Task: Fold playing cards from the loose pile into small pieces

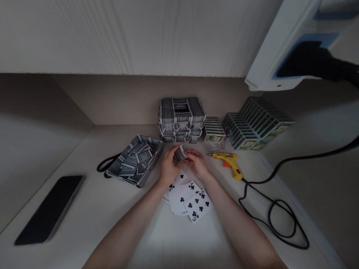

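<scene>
Between my left hand [168, 166] and my right hand [197, 162] is a bent playing card [180, 154], its patterned back showing. Both hands are closed on it, fingers at its two sides. Loose playing cards [179, 198] lie face up in a fanned pile just below my hands, clubs showing, a six on top at the right. To the left is an open tray made of cards [140, 181] with folded card pieces [137, 160] in it. Behind my hands stand stacked boxes built from cards [181, 118], with an opening in the upper one.
A yellow glue gun [229, 161] lies right of my hands, its black cable [291, 220] looped on the table. Card packs [252, 127] stand at the back right. Scissors with black handles [108, 163] sit partly under the tray. A phone [49, 209] lies left. A power strip [276, 80] overhangs the right.
</scene>
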Motion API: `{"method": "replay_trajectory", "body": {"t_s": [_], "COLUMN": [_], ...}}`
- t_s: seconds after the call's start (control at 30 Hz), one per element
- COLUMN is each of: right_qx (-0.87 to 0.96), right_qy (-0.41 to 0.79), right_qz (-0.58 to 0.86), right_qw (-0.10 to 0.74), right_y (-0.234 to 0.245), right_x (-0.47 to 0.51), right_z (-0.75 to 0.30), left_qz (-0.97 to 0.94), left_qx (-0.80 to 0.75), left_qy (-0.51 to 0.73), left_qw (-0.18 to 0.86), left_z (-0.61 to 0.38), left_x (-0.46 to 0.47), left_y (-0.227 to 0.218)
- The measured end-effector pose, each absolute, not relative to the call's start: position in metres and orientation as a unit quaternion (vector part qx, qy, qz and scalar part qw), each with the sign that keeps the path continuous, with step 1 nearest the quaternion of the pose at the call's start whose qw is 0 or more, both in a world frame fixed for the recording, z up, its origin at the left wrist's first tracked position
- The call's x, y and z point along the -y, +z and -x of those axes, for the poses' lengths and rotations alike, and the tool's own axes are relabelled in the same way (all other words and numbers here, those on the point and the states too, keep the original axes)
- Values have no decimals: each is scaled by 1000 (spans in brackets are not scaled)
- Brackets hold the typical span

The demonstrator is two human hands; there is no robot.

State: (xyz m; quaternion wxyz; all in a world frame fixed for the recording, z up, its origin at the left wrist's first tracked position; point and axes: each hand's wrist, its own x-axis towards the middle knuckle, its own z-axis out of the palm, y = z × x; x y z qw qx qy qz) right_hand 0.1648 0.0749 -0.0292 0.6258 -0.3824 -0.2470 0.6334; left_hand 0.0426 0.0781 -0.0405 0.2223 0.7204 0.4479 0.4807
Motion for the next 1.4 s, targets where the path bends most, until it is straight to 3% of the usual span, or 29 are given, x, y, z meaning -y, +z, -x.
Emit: {"method": "replay_trajectory", "body": {"t_s": [0.77,1.4], "right_qx": [266,388], "right_qy": [653,549], "right_qz": [397,475], "right_qw": [588,568], "right_y": [-28,-38], "right_x": [-73,-75], "right_z": [-169,-166], "left_qz": [-733,-753], "left_qx": [-436,-428], "left_qy": [477,431], "left_qw": [214,252], "left_z": [-41,-38], "left_x": [-71,-75], "left_y": [-32,-39]}}
